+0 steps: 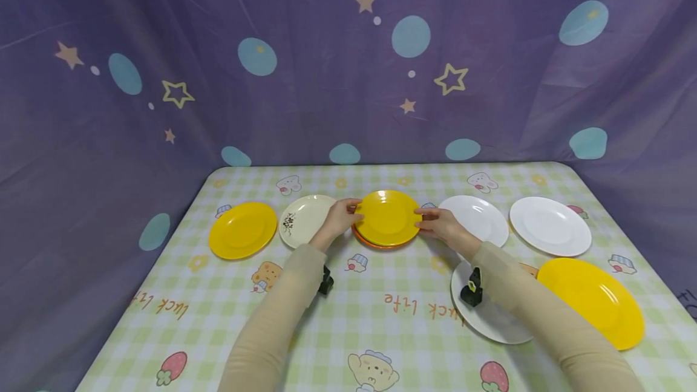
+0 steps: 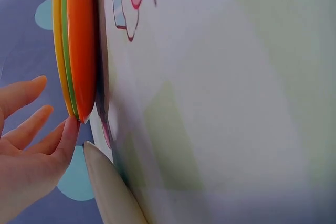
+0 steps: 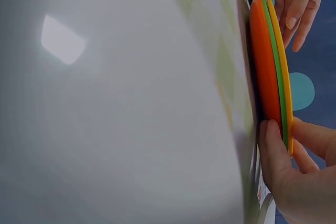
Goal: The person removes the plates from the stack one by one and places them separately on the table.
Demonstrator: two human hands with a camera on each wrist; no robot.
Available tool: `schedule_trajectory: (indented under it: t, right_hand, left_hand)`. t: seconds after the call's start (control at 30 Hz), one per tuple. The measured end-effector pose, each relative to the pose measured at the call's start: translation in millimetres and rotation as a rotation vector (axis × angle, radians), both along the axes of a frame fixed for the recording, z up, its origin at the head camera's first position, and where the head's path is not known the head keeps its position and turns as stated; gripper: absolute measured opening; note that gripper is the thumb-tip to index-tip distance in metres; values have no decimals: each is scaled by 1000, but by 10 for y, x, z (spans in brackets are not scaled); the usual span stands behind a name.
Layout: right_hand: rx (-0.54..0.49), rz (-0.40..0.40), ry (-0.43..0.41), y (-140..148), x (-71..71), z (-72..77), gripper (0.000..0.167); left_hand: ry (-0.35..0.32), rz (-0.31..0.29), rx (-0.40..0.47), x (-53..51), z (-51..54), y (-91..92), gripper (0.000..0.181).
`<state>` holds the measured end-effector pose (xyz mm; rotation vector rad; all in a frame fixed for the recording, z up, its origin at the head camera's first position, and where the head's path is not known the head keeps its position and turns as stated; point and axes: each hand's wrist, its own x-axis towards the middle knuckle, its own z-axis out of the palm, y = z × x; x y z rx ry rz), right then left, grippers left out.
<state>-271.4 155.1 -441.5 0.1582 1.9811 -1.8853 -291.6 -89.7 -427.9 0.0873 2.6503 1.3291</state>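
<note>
A stack of small plates, yellow plate on top, green plate in the middle and orange plate at the bottom, is between both hands at the table's back middle. My right hand pinches its right rim, some fingertips against the orange underside and others at the yellow edge. At the left rim, my left hand has its fingers loosely extended. One fingertip touches the plates' edge in the left wrist view; the others stand off above it. The green plate is hidden in the head view.
Left of the stack lie a cream plate with a dark print and a yellow plate. On the right are white plates, another white plate under the right forearm, and a large yellow plate. A checked cloth covers the table.
</note>
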Motion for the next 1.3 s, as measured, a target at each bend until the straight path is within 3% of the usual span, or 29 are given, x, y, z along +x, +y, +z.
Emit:
schedule_trajectory:
  t: [0.53, 0.97, 1.3]
  right_hand:
    - [45, 2, 26, -10, -1, -15, 43]
    - [76, -2, 52, 1, 2, -18, 42]
    - [96, 0, 55, -3, 15, -2, 41]
  left_hand:
    - [16, 42, 57, -14, -14, -3, 39]
    - [23, 97, 169, 74, 31, -21, 39]
    - [22, 96, 206, 80, 20, -51, 42]
